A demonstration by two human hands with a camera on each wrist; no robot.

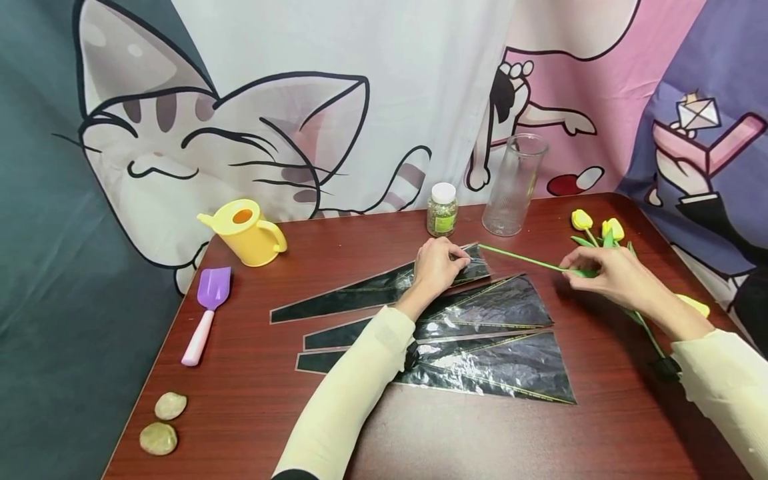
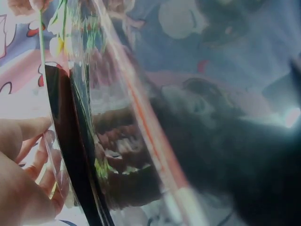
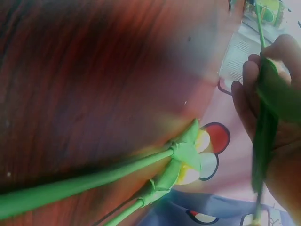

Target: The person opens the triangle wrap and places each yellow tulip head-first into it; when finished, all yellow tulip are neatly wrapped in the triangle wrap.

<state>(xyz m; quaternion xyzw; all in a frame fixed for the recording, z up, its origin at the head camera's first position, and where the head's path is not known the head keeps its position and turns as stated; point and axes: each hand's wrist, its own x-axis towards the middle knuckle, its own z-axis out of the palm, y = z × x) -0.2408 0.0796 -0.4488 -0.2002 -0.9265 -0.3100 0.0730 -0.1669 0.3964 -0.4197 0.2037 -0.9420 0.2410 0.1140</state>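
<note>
Three black plastic flower sleeves with clear edges lie fanned on the table, narrow ends to the left. My left hand (image 1: 437, 267) pinches the wide end of the farthest sleeve (image 1: 360, 292); in the left wrist view its fingers hold the clear film. In front of me at the right, my right hand (image 1: 612, 275) pinches the green stem (image 1: 522, 257) of an artificial tulip near its leaves. The stem's tip overlaps the mouth of the farthest sleeve. A yellow bloom (image 1: 693, 305) shows behind the right wrist. The nearer sleeves are the middle sleeve (image 1: 492, 307) and the nearest sleeve (image 1: 498, 367).
More yellow tulips (image 1: 612, 230) lie at the right edge. A glass vase (image 1: 515, 193) and a lidded jar (image 1: 443, 212) stand at the back. To the left are a yellow watering can (image 1: 249, 240), a purple toy shovel (image 1: 213, 288) and two stones (image 1: 159, 439).
</note>
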